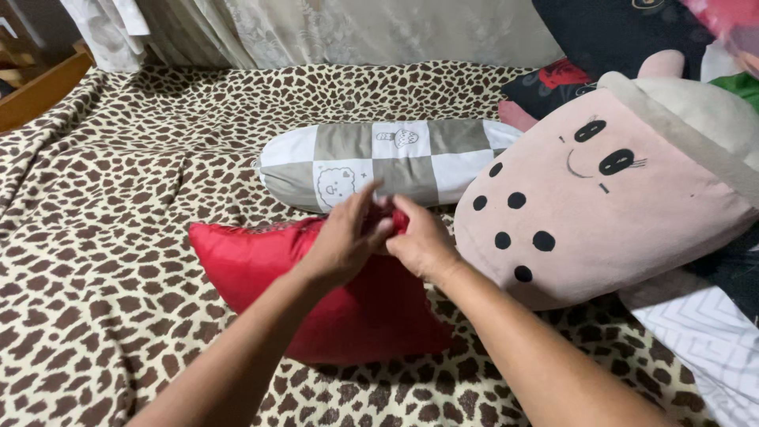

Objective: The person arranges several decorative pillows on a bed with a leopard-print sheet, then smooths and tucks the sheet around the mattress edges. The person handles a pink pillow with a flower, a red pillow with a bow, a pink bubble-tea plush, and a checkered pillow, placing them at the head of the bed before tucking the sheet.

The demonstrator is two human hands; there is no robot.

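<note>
Both hands, left hand (345, 237) and right hand (419, 241), are closed, pinching the top edge of the red pillow (261, 261) mid-bed. The slick fabric may slip free. At twelve o'clock lies a grey-and-white checked bolster (443, 158); at three, a pink plush cup (632, 198).

Centre frame: left hand (344, 241) and right hand (419, 241) meet at top edge of red satin pillow (269, 269), fingers pinching the fabric. Pillow lies on leopard-print bedspread (118, 158). Just behind: grey/white checked bolster (379, 162). Right of frame: pink plush w/ black dots and face (609, 198), touching pillow's right side. Lace curtain (316, 28) along top.
</note>
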